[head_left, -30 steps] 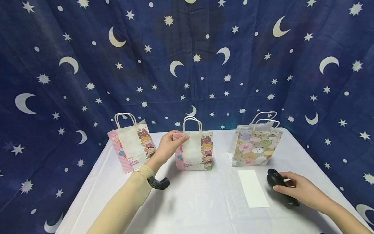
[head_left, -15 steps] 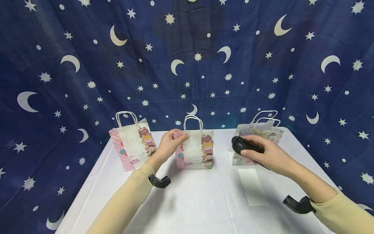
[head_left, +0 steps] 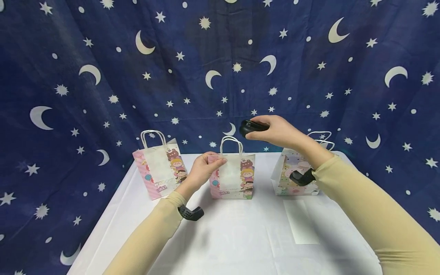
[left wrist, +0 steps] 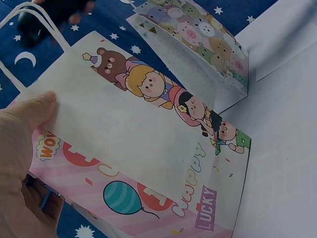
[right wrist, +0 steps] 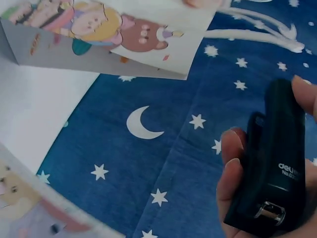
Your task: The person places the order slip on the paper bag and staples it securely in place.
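Observation:
My left hand [head_left: 202, 171] pinches the upper left edge of the middle paper gift bag [head_left: 231, 177], thumb on the front and fingers behind. The bag stands upright, with cartoon figures, pink stripes and a pale blank panel down its front. In the left wrist view the thumb lies on the panel near the twisted handles [left wrist: 42, 17]. My right hand [head_left: 279, 131] grips a black stapler [head_left: 253, 129] up in the air, just right of and above that bag's handles. In the right wrist view fingers and thumb wrap the stapler [right wrist: 277, 168] from both sides.
A matching gift bag [head_left: 156, 170] stands tilted at the left. An animal-print bag [head_left: 292, 173] stands at the right, partly behind my right forearm. A white paper strip [head_left: 302, 225] lies on the white-covered table [head_left: 233, 236]. A starry blue curtain [head_left: 185, 68] hangs behind.
My right hand has lifted the stapler from beside the paper strip, moving it up and left past the animal-print bag toward the middle bag's handles. My left hand keeps its pinch on the bag.

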A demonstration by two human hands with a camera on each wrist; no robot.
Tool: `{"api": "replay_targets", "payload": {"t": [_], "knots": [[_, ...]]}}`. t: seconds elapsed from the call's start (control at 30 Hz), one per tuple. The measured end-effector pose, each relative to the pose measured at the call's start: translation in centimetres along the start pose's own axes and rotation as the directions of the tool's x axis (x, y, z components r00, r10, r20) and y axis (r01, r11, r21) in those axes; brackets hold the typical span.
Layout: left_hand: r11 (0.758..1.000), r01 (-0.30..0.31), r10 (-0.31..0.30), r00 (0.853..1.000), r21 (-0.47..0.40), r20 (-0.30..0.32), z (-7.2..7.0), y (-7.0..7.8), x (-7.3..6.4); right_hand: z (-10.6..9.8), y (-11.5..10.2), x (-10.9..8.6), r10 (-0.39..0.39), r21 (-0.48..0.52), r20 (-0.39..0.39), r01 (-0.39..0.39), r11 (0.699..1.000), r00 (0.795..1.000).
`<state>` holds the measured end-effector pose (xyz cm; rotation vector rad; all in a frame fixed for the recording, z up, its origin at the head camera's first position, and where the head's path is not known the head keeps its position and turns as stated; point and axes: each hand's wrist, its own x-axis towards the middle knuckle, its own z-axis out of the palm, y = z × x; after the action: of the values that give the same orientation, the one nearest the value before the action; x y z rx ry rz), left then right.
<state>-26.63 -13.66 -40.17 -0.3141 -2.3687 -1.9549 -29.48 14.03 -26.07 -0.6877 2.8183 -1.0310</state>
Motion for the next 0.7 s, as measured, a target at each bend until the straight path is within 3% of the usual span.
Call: {"api": "replay_targets", "payload": {"t": [0.2,0.47,0.6,0.7], "knots": [[1.000,0.006,-0.006,1.000,-0.006,0.015,0.0,0.1,-0.2,1.4,-1.1,3.1,-0.026,-0.061,0.157,0.036,0.998,0.987],[1.000,-0.004,0.004,1.000,-0.002,0.018,0.3,0.0,-0.2,2.0,-2.5,4.4,-0.082,-0.023,0.355,0.096,0.995,0.931],[1.000,0.001,-0.001,1.000,0.005,0.003,0.3,0.0,-0.2,2.2,-2.8,4.5,-0.090,-0.012,0.402,0.104,0.995,0.911],[1.000,-0.002,0.002,1.000,0.018,-0.013,0.2,0.0,-0.2,2.3,-2.7,4.6,-0.093,-0.024,0.407,0.113,0.993,0.909]]}}
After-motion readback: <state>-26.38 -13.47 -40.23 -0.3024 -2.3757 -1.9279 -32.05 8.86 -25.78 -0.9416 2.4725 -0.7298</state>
